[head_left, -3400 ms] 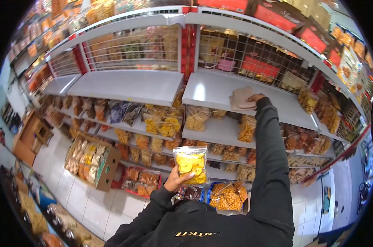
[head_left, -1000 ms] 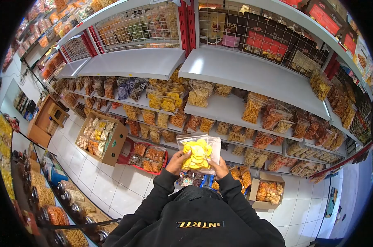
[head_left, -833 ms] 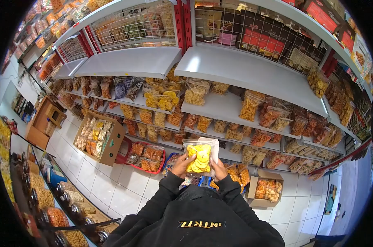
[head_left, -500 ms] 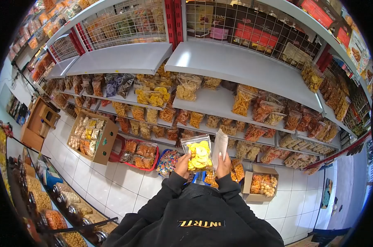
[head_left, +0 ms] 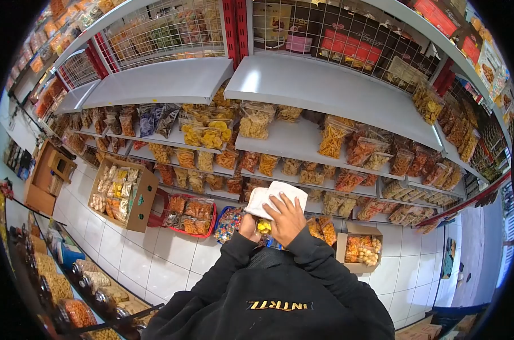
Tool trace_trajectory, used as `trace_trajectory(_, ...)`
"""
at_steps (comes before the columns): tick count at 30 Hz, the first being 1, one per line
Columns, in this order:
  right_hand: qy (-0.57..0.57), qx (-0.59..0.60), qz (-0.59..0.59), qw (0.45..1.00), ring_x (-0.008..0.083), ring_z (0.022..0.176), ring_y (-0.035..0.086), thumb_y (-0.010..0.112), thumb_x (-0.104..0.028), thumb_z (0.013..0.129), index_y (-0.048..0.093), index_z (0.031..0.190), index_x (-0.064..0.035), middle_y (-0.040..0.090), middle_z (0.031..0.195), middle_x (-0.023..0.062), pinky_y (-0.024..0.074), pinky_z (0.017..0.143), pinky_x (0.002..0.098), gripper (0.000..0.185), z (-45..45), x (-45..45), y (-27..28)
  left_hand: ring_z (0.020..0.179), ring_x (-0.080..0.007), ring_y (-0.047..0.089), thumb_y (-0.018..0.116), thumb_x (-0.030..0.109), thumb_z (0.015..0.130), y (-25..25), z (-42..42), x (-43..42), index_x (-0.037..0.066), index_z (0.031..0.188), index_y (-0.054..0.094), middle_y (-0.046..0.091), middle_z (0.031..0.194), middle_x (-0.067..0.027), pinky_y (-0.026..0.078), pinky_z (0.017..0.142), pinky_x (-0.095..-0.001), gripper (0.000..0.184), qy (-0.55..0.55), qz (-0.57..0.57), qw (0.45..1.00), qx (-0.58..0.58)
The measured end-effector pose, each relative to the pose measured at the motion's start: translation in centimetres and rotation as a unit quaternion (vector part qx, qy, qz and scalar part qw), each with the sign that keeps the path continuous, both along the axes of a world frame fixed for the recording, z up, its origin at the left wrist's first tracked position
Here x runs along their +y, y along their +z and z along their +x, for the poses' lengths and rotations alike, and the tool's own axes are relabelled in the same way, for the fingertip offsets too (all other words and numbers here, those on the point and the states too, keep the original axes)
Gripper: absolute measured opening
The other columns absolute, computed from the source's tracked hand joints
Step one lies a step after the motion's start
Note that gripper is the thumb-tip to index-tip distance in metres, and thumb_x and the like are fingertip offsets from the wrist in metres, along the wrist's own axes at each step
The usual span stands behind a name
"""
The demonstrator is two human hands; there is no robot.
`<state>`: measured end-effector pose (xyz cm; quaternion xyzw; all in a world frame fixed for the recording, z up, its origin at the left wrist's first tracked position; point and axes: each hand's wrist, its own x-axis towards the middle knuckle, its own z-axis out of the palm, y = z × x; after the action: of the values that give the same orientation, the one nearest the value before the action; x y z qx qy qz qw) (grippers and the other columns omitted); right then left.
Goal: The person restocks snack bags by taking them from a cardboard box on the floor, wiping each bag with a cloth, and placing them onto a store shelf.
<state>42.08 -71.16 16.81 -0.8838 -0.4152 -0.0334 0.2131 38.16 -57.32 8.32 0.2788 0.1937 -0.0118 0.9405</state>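
Note:
A clear bag of yellow chips (head_left: 264,226) is in front of my chest, mostly covered by a folded whitish cloth (head_left: 276,198). My left hand (head_left: 249,228) grips the bag at its left side, fingers partly hidden under the cloth. My right hand (head_left: 287,220) lies palm down over the cloth, fingers spread, pressing it on the bag.
Ahead are grey shelves (head_left: 325,85) with bags of snacks on the lower levels. On the tiled floor stand a large carton of bags (head_left: 140,207), a red basket (head_left: 213,218) and a smaller carton (head_left: 356,266). Jars line the lower left.
The cloth was first wiped on the upper shelf, then held behind and beside the bag. Now my right hand has brought it over the front of the bag. My left hand still holds the bag.

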Motion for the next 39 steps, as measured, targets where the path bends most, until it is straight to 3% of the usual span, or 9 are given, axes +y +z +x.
trace_trajectory(3, 0.027, -0.048, -0.015, 0.998, 0.0333, 0.129, 0.037, 0.056, -0.015, 0.077, 0.06, 0.117, -0.0116, 0.049, 0.131, 0.0116, 0.0245, 0.104, 0.0608, 0.041, -0.1, 1.2, 0.2, 0.115, -0.0272, 0.053, 0.038, 0.046, 0.096, 1.3, -0.3, 2.0, 0.006, 0.13, 0.046, 0.054, 0.126, -0.0111, 0.045, 0.096, -0.0421, 0.053, -0.015, -0.17, 0.985, -0.035)
trace_trajectory(14, 0.132, -0.011, -0.028, 0.991, 0.0309, 0.13, 0.036, 0.057, -0.014, 0.074, 0.063, 0.114, -0.0131, 0.048, 0.131, 0.0101, 0.0222, 0.107, 0.0621, 0.041, 0.5, 3.7, 1.4, 0.103, -0.028, 0.061, 0.047, 0.035, 0.095, -0.4, 2.4, 8.8, 0.003, 0.13, 0.044, 0.057, 0.116, -0.0146, 0.053, 0.086, -0.0427, 0.048, -0.205, -0.197, 0.959, 0.006)
trace_trajectory(18, 0.129, 0.023, -0.014, 0.991, 0.0304, 0.132, 0.035, 0.057, -0.012, 0.072, 0.063, 0.114, -0.0138, 0.048, 0.133, 0.009, 0.0213, 0.108, 0.061, 0.042, 0.1, 4.5, 1.2, 0.101, -0.0298, 0.062, 0.049, 0.043, 0.093, 0.8, 3.5, 10.6, 0.002, 0.129, 0.047, 0.059, 0.116, -0.0173, 0.052, 0.085, -0.0459, 0.055, -0.219, -0.227, 0.948, 0.029)
trace_trajectory(19, 0.132, 0.034, -0.011, 0.991, 0.0303, 0.132, 0.034, 0.057, -0.011, 0.072, 0.063, 0.114, -0.014, 0.048, 0.133, 0.0087, 0.0211, 0.108, 0.0605, 0.043, -0.1, 4.6, 1.2, 0.099, -0.0316, 0.063, 0.053, 0.052, 0.087, 0.5, 3.7, 11.1, 0.0, 0.123, 0.053, 0.062, 0.114, -0.017, 0.051, 0.086, -0.0451, 0.063, -0.234, -0.219, 0.945, 0.062)
trace_trajectory(26, 0.129, 0.179, 0.016, 0.975, 0.028, 0.133, 0.035, 0.053, -0.012, 0.075, 0.061, 0.118, -0.0151, 0.047, 0.137, 0.0097, 0.0195, 0.109, 0.0601, 0.044, -2.6, 3.2, -0.4, 0.102, -0.0279, 0.061, 0.052, 0.034, 0.094, -2.6, 4.7, 12.3, -0.002, 0.12, 0.052, 0.06, 0.115, -0.0169, 0.051, 0.089, -0.0413, 0.045, -0.329, -0.075, 0.934, 0.117)
trace_trajectory(27, 0.119, 0.171, 0.024, 0.978, 0.0318, 0.125, 0.045, 0.053, -0.012, 0.078, 0.059, 0.12, -0.0119, 0.054, 0.13, 0.0119, 0.0297, 0.106, 0.0529, 0.042, -2.7, 2.9, -0.1, 0.103, -0.028, 0.061, 0.051, 0.035, 0.094, -2.9, 4.7, 12.3, -0.002, 0.121, 0.051, 0.06, 0.116, -0.0168, 0.05, 0.09, -0.0418, 0.046, -0.306, -0.069, 0.943, 0.111)
trace_trajectory(32, -0.152, 0.449, 0.206, 0.856, 0.0243, 0.095, 0.063, 0.052, -0.015, 0.089, 0.054, 0.121, 0.0008, 0.065, 0.105, 0.0158, 0.0466, 0.085, 0.0316, 0.035, -1.4, -1.4, -1.9, 0.11, -0.0289, 0.058, 0.045, 0.039, 0.097, -2.2, 5.0, 13.6, -0.001, 0.125, 0.047, 0.056, 0.124, -0.0169, 0.045, 0.097, -0.0442, 0.049, -0.227, -0.051, 0.972, 0.033)
trace_trajectory(36, -0.251, 0.417, 0.405, 0.774, 0.0169, 0.093, 0.061, 0.049, -0.009, 0.091, 0.053, 0.121, 0.005, 0.064, 0.106, 0.0111, 0.0466, 0.083, 0.0297, 0.033, 0.8, -3.4, -6.9, 0.114, -0.0298, 0.055, 0.042, 0.038, 0.098, 0.1, 4.0, 14.6, 0.0, 0.127, 0.046, 0.054, 0.125, -0.0172, 0.044, 0.098, -0.0452, 0.048, -0.16, -0.05, 0.986, 0.005)
trace_trajectory(39, -0.276, 0.473, 0.407, 0.731, 0.0185, 0.094, 0.062, 0.05, -0.01, 0.091, 0.053, 0.122, 0.0042, 0.063, 0.108, 0.0106, 0.0477, 0.084, 0.0302, 0.034, 1.9, -1.8, -10.8, 0.114, -0.0293, 0.055, 0.042, 0.035, 0.098, 1.3, 3.3, 14.5, -0.001, 0.125, 0.046, 0.055, 0.124, -0.0172, 0.044, 0.099, -0.045, 0.046, -0.141, -0.074, 0.987, -0.015)
